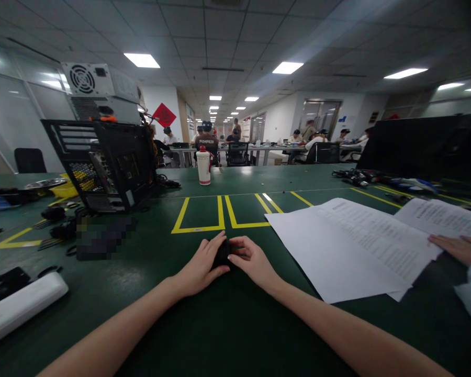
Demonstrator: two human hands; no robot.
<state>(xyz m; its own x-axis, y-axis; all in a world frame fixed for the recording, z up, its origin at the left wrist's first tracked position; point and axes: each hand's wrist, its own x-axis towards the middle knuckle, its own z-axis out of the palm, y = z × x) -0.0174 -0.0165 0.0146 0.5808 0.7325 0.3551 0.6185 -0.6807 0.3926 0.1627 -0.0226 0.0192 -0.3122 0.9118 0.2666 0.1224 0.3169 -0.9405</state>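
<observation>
My left fingers grasp a small black object, low over the desk; right fingers bent at its right side, firmness of grip unclear. Handling under way, object unreleased; completed or remaining work unreadable, surface mostly covered. Beyond: yellow tape outlines. Right: printed sheets.

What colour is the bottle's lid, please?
The lid is red, shown best in the head view.
</observation>
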